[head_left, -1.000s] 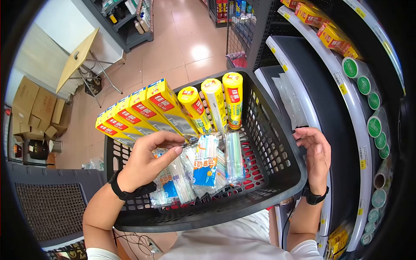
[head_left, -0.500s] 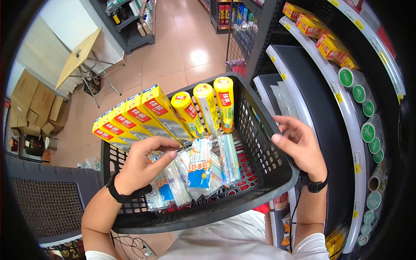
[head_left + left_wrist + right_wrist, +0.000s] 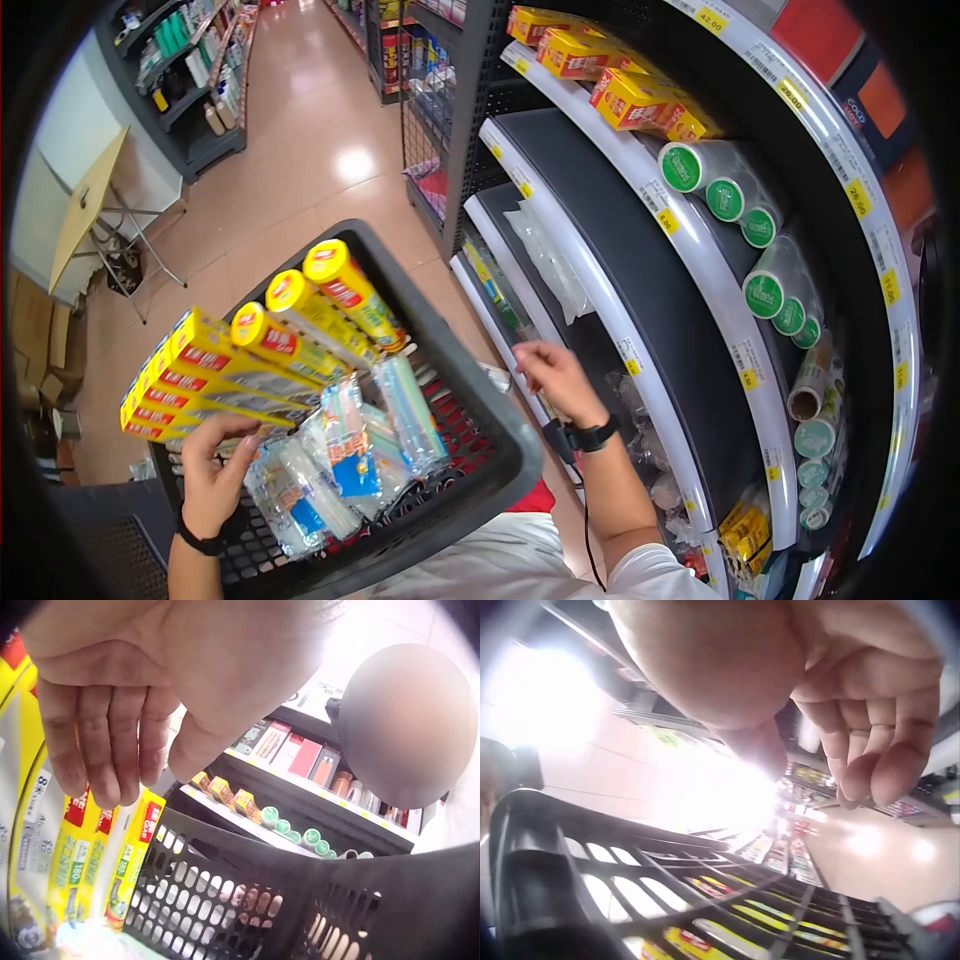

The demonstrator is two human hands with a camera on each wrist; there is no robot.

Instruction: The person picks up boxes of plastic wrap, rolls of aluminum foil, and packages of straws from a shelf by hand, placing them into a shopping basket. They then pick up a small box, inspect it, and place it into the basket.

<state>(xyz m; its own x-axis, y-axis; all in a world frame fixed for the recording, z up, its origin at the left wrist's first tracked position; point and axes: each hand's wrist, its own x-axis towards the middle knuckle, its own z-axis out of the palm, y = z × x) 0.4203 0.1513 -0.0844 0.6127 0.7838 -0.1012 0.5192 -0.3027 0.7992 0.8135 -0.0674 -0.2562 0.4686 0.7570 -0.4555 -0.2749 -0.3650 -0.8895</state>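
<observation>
A black plastic basket [image 3: 522,455] is in front of the person's body, tilted. Inside it stand several yellow Glad boxes [image 3: 225,365] on the left and three yellow tubes [image 3: 352,290] at the far end. Clear packs of drinking straws [image 3: 350,455] lie on its floor. The left hand [image 3: 212,478] hovers by the boxes and straws; in the left wrist view its fingers [image 3: 94,742] hang fairly straight in front of the yellow boxes, holding nothing. Beyond the basket's right rim is the right hand [image 3: 562,382], fingers loosely bent and empty, near the lower shelves.
Curved shelves [image 3: 620,340] fill the right side, carrying yellow-red boxes [image 3: 640,100] and green-ended rolls [image 3: 765,293]. A clear plastic packet [image 3: 555,265] lies on a lower shelf. A folding table [image 3: 92,205] stands at the left, and a tiled aisle [image 3: 300,120] runs ahead.
The view has turned toward the shelves, and the basket now sits lower left in it. The right hand has moved away from the basket's rim toward the shelf. The left hand stays by the boxes.
</observation>
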